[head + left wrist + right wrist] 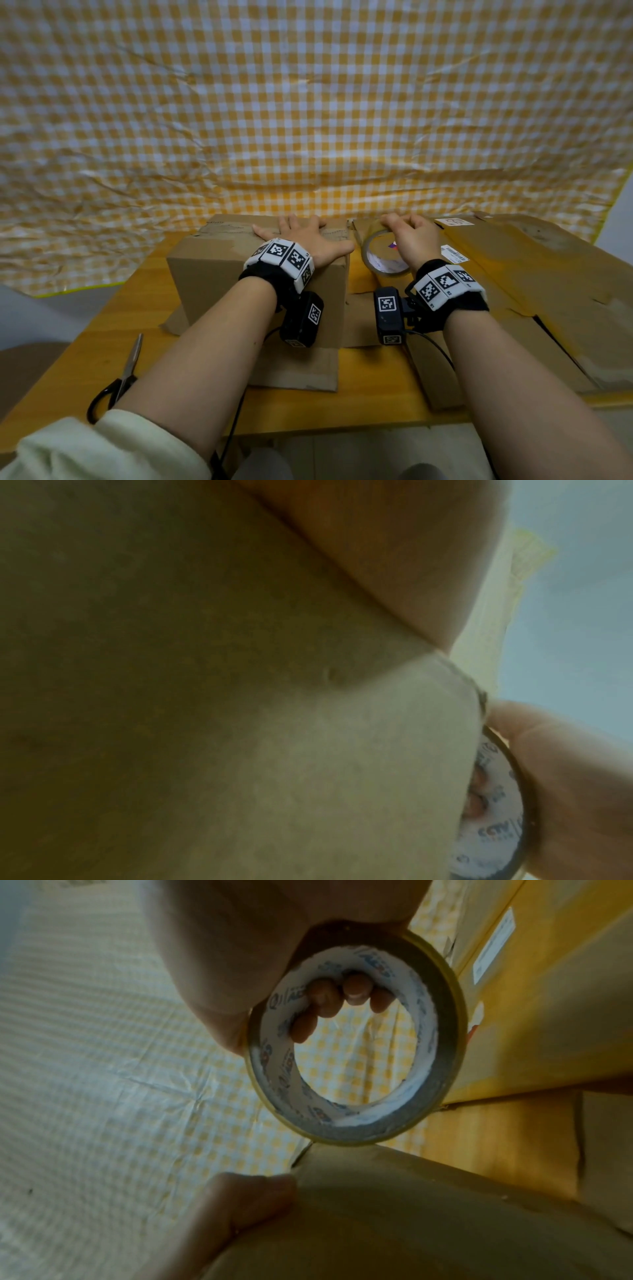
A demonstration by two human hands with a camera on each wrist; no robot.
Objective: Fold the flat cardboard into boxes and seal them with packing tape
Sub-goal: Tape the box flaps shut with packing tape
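at the far left of the wooden table, black-handled scissors are laid near the front edge, well apart from the work. next to the right, a folded cardboard box is stood on the table with loose flaps spread beneath it. the left hand is laid flat on the box top, fingers straight and spread, apparently so the closed flaps and the old torn tape seam are kept down for sealing. just right of the box, a roll of packing tape is held upright on edge, close to the box's right corner. it is gripped by the right hand, with fingers curled through the core and the thumb side over the outer rim; a pull of tape across the box top seems to be prepared. further right, flat cardboard with a white label is left waiting, its folded edges crowding the space beside the roll. behind everything, a yellow checked cloth is hung.
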